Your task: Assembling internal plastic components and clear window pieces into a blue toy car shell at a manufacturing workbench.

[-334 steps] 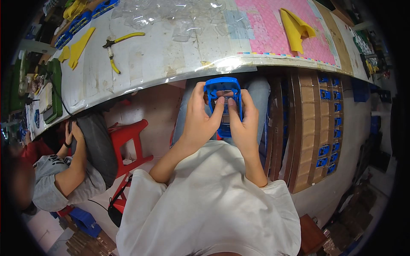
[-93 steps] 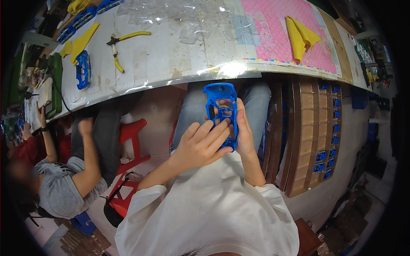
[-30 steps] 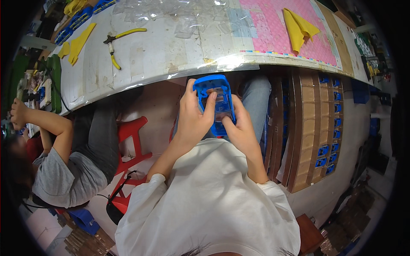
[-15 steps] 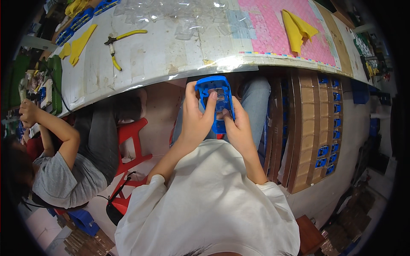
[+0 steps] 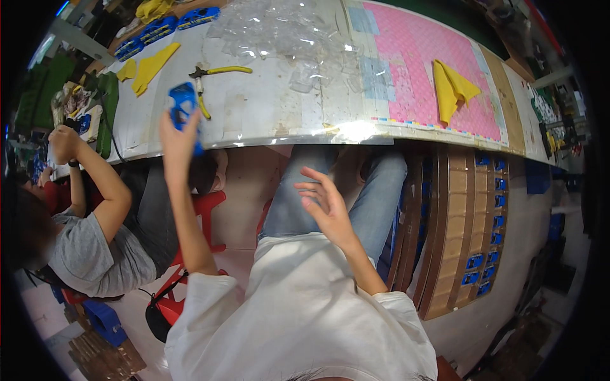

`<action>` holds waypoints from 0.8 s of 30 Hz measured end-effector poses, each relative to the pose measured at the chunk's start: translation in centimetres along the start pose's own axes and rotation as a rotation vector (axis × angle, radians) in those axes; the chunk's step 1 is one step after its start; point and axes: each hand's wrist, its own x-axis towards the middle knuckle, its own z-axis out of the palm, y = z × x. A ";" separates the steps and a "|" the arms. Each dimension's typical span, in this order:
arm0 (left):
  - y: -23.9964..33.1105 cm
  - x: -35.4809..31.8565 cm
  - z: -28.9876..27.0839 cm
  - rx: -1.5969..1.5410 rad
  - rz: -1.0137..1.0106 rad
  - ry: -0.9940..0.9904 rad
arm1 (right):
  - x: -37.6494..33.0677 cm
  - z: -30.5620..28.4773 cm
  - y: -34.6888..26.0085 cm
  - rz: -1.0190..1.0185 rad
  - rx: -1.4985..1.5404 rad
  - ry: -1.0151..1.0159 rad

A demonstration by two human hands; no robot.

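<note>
My left hand (image 5: 176,134) is stretched out to the left and grips a blue plastic part (image 5: 184,108) over the near edge of the workbench (image 5: 267,120). My right hand (image 5: 323,202) hangs open above my lap, fingers spread, holding nothing. Yellow-handled pliers (image 5: 213,79) lie on the bench just beyond the blue part. Several clear plastic pieces (image 5: 286,41) are scattered at the bench's middle.
A pink mat (image 5: 432,76) with a folded yellow cloth (image 5: 452,90) covers the bench's right side. A seated person (image 5: 82,216) in a grey shirt works at my left, beside a red stool (image 5: 190,216). Stacked cardboard trays (image 5: 457,235) with blue parts stand at my right.
Half a second ago both hands held the blue part over my lap. Now my left hand has carried it out to the left bench edge, and my right hand has let go.
</note>
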 end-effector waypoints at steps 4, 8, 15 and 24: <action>-2.2 5.4 -2.0 0.415 0.005 0.036 | 0.1 -1.4 0.5 0.013 -0.015 0.076; -1.3 5.8 -1.3 0.604 0.156 0.181 | -0.2 -2.3 1.4 -0.009 -0.046 0.138; 1.4 1.9 4.9 0.405 0.091 -0.101 | -0.2 -2.4 1.9 0.018 -0.085 0.143; -2.7 9.8 3.7 0.597 0.157 -0.002 | -0.5 -3.2 2.0 0.027 -0.105 0.176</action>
